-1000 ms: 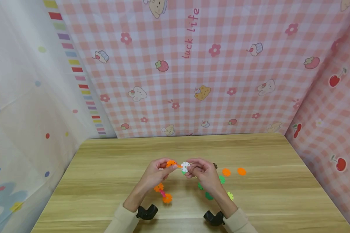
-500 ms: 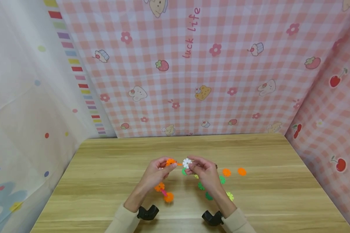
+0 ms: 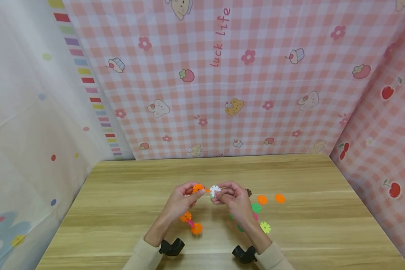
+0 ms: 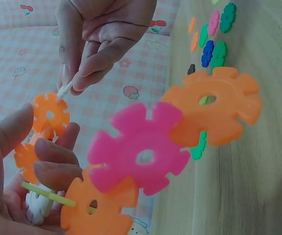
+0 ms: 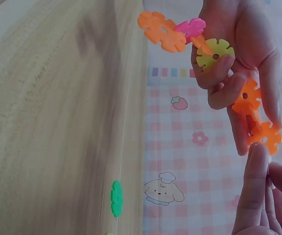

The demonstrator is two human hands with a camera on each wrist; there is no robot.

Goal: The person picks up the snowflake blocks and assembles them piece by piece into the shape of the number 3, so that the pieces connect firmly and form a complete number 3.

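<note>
My left hand [image 3: 179, 199] grips a chain of interlocking notched plastic discs between thumb and fingers. An orange disc [image 3: 198, 188] shows at its fingertips. Part of the chain dangles below the hand: a pink disc [image 4: 121, 142] slotted between an orange disc [image 4: 231, 117] and another orange one, with a yellow disc [image 5: 221, 47] and a white disc [image 4: 35, 208] nearer the palm. My right hand [image 3: 235, 198] pinches a white notched disc [image 3: 215, 189]. In the left wrist view that disc appears edge-on, right at the rim of the chain's end orange disc [image 4: 40, 108].
Loose notched discs lie on the wooden table [image 3: 138, 180] around and beyond the right hand: orange [image 3: 279, 198], green [image 3: 256, 207], yellow [image 3: 264, 227], dark brown [image 3: 248, 192] and blue [image 4: 207, 54]. Checked cloth [image 3: 202, 93] hangs behind the table.
The right hand's white disc shifts slightly away from the left hand's chain, then back toward it. The left hand and its chain stay nearly still.
</note>
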